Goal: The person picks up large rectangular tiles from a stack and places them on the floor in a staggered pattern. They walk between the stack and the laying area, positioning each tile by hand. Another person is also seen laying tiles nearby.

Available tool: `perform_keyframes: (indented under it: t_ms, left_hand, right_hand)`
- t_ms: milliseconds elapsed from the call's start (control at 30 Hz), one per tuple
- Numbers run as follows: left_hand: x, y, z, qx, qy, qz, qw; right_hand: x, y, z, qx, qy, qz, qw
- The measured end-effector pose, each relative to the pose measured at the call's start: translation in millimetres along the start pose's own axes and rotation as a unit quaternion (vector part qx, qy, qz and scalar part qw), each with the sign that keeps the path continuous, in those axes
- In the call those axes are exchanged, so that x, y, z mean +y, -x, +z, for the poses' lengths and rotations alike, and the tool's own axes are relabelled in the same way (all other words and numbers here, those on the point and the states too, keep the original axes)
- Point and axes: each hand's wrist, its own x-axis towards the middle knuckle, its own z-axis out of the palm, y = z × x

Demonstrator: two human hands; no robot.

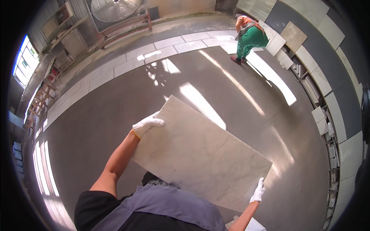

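Holding one large marble slab (pixel 200 154) clear of the floor, the person carries it level in front of the body, tilted diagonally across the view. The slab is pale cream with thin grey veining. Both hands wear white work gloves. The left hand (pixel 147 125) clamps the slab's near-left edge, fingers curled over the top face. The right hand (pixel 258 191) grips the lower-right edge close to the corner, fingers extended upward against the rim; its thumb is hidden. The two hands sit on opposite long edges, well apart, with the slab spanning between them. A grey apron (pixel 165 204) over a black shirt shows at the bottom edge.

Below and beyond the slab lies a polished grey floor (pixel 115 115) with bright streaks of reflected light. A band of pale floor tiles (pixel 127 61), laid in two rows, curves along its far side. One other person (pixel 248 38), in green trousers and an orange top, bends over at the far end. Racks of stacked stone tiles (pixel 320 88) line the right wall. One large round fan (pixel 115 8) stands at the back, and one window (pixel 24 61) shows at the left.
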Motion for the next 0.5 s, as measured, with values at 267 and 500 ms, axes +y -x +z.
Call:
perform_keyframes:
  t_ms: [267,500]
  left_hand:
    - [106.3,-188.6,-64.6,-0.026,-0.011,-0.033,0.999]
    - [165.8,-354.0,-122.4,0.017,-0.019,0.005,1.0]
  right_hand:
    - [-130.4,-53.1,111.6,0.06,-0.053,0.008,0.997]
    - [-272.5,-196.1,216.8,0.008,0.016,0.033,0.999]
